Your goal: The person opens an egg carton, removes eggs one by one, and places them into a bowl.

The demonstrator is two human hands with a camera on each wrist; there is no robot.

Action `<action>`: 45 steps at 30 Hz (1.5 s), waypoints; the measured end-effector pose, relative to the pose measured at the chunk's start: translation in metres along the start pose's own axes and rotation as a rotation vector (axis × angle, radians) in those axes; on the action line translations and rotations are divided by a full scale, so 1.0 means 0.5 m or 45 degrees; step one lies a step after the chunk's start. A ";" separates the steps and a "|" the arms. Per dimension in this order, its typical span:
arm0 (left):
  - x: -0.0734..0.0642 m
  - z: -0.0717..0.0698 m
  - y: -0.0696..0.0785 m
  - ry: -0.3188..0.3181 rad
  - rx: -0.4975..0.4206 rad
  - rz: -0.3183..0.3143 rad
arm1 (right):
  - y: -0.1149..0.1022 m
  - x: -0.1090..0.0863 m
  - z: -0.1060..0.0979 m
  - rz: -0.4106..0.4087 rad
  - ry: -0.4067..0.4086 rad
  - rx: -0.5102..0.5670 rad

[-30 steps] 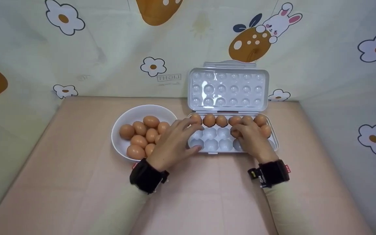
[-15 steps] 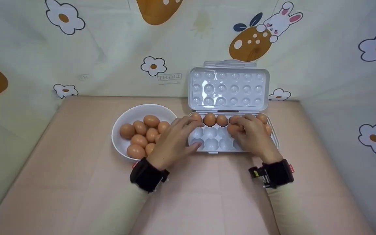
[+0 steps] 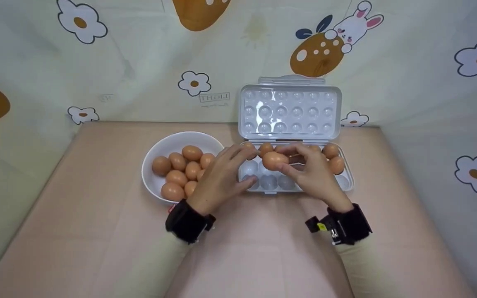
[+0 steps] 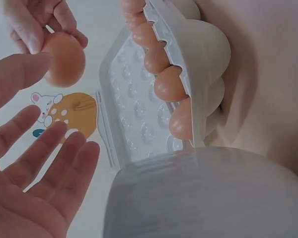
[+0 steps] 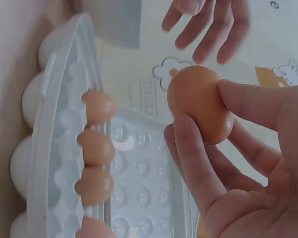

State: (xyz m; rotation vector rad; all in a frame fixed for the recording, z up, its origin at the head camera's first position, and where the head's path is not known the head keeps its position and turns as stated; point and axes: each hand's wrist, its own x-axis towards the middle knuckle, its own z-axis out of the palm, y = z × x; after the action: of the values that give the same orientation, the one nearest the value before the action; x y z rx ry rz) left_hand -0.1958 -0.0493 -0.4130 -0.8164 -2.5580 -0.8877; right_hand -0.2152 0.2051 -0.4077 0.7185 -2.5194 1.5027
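Note:
A brown egg (image 3: 275, 161) is pinched between the thumb and fingers of my right hand (image 3: 315, 176), above the egg carton (image 3: 269, 193). My left hand (image 3: 221, 178) has its fingers spread, between the bowl and the carton. In the right wrist view the left fingers (image 5: 211, 37) are apart from the held egg (image 5: 196, 99). Brown eggs (image 4: 156, 58) fill the carton's back row, and one egg (image 3: 336, 165) sits at the right end of its middle row. The right hand hides some cups behind it.
To the left, a white bowl (image 3: 148, 182) holds several brown eggs (image 3: 176, 179), partly covered by the left hand. The carton's lid (image 3: 290, 111) stands open at the back, close to the patterned cloth wall (image 3: 139, 62). A pinkish cloth covers the table (image 3: 238, 256).
My right hand has lifted the egg from the carton's middle row and moved it left, toward the left hand. The left hand has stayed almost still.

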 end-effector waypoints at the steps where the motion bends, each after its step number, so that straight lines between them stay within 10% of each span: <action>1: 0.000 0.000 0.000 0.003 -0.006 0.007 | -0.004 0.000 0.003 0.005 -0.006 0.022; 25: 0.007 0.010 0.006 0.114 -0.131 0.232 | -0.037 -0.010 0.033 0.072 -0.165 0.184; 45: 0.001 -0.056 -0.020 0.123 -0.172 -0.007 | -0.025 -0.007 -0.029 -0.035 0.034 -0.044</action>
State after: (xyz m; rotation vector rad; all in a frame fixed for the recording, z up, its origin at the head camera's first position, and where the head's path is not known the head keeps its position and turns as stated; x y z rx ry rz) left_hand -0.1991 -0.0734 -0.3963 -0.7841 -2.4397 -1.0843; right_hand -0.2084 0.2136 -0.3915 0.7203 -2.4990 1.4469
